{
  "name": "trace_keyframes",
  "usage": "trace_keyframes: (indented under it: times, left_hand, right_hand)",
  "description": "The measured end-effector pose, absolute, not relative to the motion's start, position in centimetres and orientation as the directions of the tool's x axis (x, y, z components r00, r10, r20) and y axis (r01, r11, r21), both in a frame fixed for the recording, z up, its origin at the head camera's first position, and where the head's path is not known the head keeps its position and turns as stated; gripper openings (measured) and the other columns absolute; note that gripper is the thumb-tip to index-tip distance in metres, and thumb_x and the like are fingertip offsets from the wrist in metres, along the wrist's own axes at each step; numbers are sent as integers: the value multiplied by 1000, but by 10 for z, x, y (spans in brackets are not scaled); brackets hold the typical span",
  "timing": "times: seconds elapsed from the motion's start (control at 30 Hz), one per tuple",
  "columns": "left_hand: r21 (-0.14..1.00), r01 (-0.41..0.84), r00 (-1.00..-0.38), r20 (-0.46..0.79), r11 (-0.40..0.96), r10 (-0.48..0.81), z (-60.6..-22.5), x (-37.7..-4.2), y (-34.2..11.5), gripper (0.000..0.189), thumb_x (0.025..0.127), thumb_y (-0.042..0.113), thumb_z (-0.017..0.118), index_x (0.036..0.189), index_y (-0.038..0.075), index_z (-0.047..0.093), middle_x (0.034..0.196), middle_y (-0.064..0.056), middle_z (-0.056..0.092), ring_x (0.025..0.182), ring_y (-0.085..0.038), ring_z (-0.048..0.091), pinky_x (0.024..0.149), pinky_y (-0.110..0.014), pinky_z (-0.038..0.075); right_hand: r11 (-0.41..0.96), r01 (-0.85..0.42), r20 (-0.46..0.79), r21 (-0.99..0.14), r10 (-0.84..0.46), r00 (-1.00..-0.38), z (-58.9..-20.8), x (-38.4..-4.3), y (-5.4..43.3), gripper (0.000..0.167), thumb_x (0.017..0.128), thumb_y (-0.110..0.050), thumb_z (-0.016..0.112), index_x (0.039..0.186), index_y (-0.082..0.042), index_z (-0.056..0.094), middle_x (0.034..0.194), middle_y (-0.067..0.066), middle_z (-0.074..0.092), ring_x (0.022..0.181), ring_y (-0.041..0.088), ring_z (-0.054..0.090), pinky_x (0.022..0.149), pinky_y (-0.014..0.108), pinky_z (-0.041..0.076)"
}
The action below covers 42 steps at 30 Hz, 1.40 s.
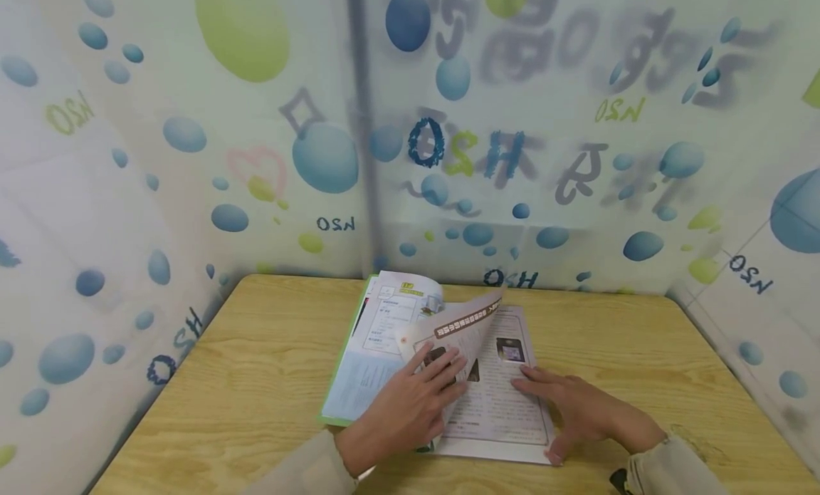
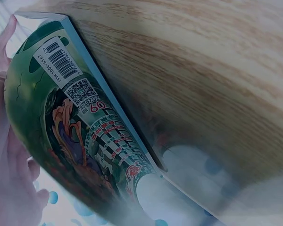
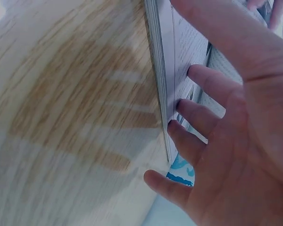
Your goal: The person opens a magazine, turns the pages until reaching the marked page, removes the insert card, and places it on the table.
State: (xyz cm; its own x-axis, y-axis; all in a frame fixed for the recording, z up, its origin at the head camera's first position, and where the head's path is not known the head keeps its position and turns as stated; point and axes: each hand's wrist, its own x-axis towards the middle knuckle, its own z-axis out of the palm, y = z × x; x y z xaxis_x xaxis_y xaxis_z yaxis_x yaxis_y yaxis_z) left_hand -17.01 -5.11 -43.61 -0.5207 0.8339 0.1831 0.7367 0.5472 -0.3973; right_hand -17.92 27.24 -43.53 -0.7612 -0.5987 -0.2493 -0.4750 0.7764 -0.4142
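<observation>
An open magazine (image 1: 490, 409) lies on the wooden table in the head view, and one page (image 1: 464, 331) stands partly lifted and curled over its middle. My left hand (image 1: 416, 402) rests its spread fingers on that lifted page. In the left wrist view the magazine's green illustrated cover (image 2: 75, 127), with a barcode and QR code, bows upward beside the hand. My right hand (image 1: 576, 406) touches the right page with its fingertips, the thumb near the lower right corner. The right wrist view shows its fingers (image 3: 198, 115) spread along the magazine's page edges, gripping nothing.
The wooden table (image 1: 256, 381) extends on both sides of the magazine. Behind and beside it hang pale curtains (image 1: 544, 181) printed with blue and green bubbles and mirrored lettering. A dark vertical pole (image 1: 365, 124) shows behind the curtain.
</observation>
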Motion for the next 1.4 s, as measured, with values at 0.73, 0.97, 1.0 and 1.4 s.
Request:
trace_keyframes:
  times: [0.73, 0.97, 1.0, 1.4]
  left_hand:
    - [-363, 729, -558, 175, 580, 811, -435, -167, -50, 47, 93, 59, 53, 112, 20, 69, 148, -1, 50, 144, -22, 35, 115, -52, 28]
    - [-378, 679, -625, 151, 629, 766, -434, -164, -51, 52, 91, 61, 54, 117, 19, 69, 141, -3, 56, 138, -26, 44, 105, -56, 40]
    - [-368, 677, -638, 139, 637, 758, -434, -163, -51, 52, 91, 60, 54, 119, 19, 69, 142, -4, 55, 138, -27, 43, 103, -56, 41]
    - [-282, 640, -731, 63, 715, 679, -434, -161, -52, 61, 92, 61, 53, 130, 14, 63, 149, -9, 49, 140, -30, 41, 92, -61, 47]
  right_hand:
    - [763, -477, -223, -436, -605, -764, -438, -179, 275, 115, 54, -60, 87, 151, -16, 44, 158, 20, 31, 138, 50, 34, 100, 71, 34]
    - [753, -487, -210, -442, -615, -760, -437, -179, 275, 115, 54, -61, 86, 151, -15, 43, 158, 20, 31, 138, 51, 34, 100, 71, 34]
    - [751, -491, -207, -441, -617, -759, -437, -179, 276, 115, 55, -61, 86, 151, -15, 43, 158, 20, 31, 138, 51, 34, 100, 71, 34]
    - [752, -486, -210, -445, -615, -760, -439, -180, 277, 115, 55, -62, 85, 151, -15, 43, 159, 19, 30, 139, 50, 32, 99, 72, 34]
